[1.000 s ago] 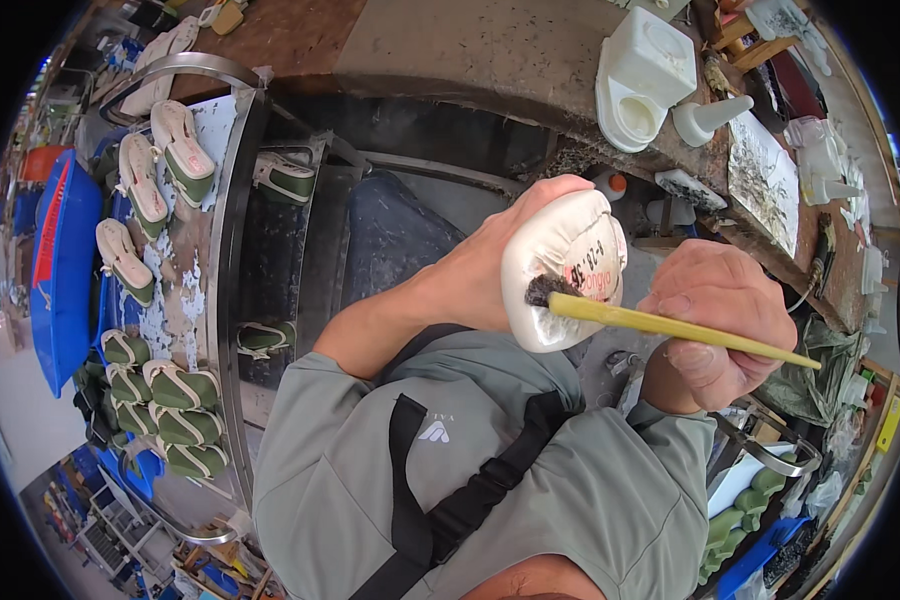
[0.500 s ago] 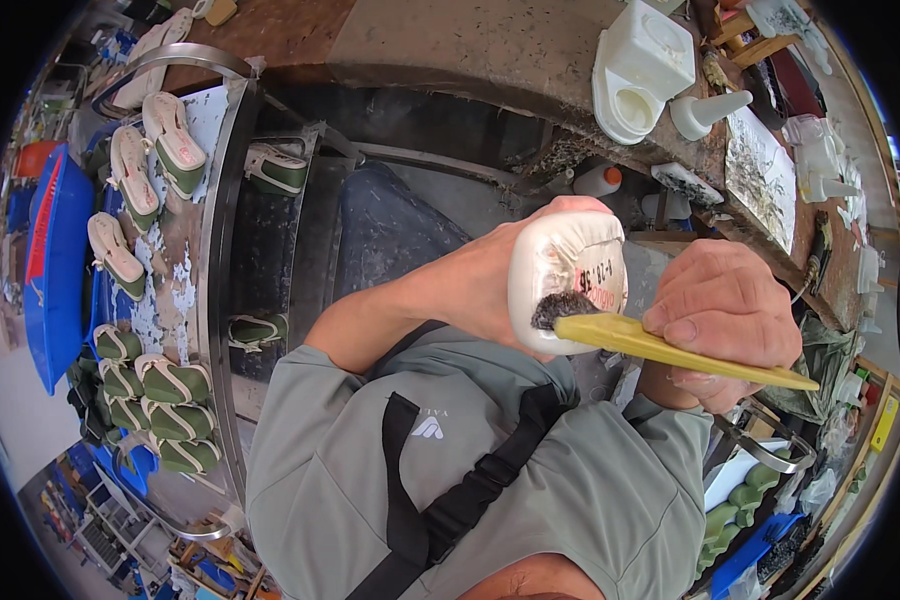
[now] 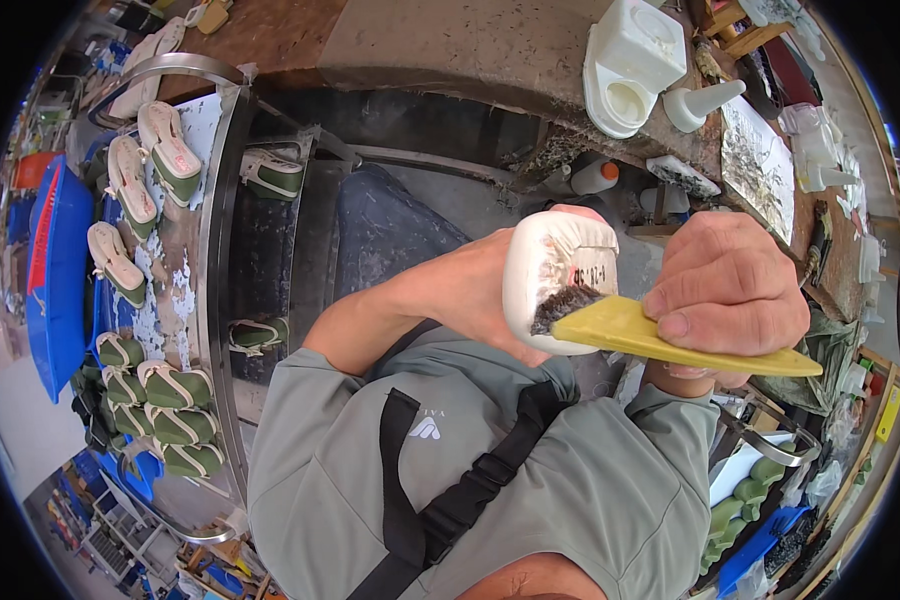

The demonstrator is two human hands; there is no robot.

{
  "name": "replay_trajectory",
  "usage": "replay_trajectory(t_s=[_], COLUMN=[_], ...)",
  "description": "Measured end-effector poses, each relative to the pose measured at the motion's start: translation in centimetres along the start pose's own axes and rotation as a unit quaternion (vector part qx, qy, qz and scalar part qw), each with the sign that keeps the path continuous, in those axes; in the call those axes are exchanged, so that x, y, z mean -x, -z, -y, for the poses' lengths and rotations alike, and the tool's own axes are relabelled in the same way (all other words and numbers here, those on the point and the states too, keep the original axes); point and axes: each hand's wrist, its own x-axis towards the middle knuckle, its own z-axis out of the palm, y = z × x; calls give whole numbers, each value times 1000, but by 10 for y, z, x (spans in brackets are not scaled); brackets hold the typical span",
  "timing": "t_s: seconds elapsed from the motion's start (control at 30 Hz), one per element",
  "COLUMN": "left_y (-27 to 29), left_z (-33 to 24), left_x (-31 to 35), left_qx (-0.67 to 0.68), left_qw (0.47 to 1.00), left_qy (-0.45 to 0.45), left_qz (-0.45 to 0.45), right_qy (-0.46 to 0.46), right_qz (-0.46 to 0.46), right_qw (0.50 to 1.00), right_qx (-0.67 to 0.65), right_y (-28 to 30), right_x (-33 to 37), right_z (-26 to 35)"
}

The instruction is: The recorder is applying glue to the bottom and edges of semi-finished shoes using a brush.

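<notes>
My left hand (image 3: pixel 475 290) is wrapped round a cream shoe upper (image 3: pixel 553 240), holding it up with its gathered underside and dark printed marks showing. My right hand (image 3: pixel 738 290) grips a glue brush (image 3: pixel 660 345) by its flat yellow handle, thumb and fingers pressed on it. The brush's dark bristles rest against the near part of the upper's underside. Whether a last fills the upper is hidden, and the left fingertips are mostly behind it.
A metal-framed rack (image 3: pixel 220 200) at left bears cream-and-green shoes (image 3: pixel 170 150) and several green soles with cream straps (image 3: pixel 180 425). On the brown workbench (image 3: pixel 420 45) stands a white glue container (image 3: pixel 635 60) beside a white nozzle (image 3: pixel 703 103). A blue tray (image 3: pixel 58 280) is at far left.
The brush's bristles have shifted a little across the upper's underside and look more spread. Both hands keep their grips. The surroundings have shifted slightly in view.
</notes>
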Motion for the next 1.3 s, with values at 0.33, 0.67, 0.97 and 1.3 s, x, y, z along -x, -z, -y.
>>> replay_trajectory(t_s=[0.33, 0.67, 0.97, 1.3], left_y=[-2, -6, -2, 9], left_z=[-18, -22, -32, -15], left_x=[1, -2, -3, 12], left_qx=[20, 41, -214, 47], left_qw=[995, 987, 957, 988], left_qy=[41, -18, -194, 149], left_qz=[-86, -152, -21, 5], right_qy=[-339, 58, 43, -121], right_qz=[-219, -11, -131, -202], right_qw=[910, 996, 989, 970], right_qx=[-96, 63, 48, 66], right_y=[-13, -14, -15, -18], right_x=[-2, 3, 17, 27], right_z=[21, 11, 12, 3])
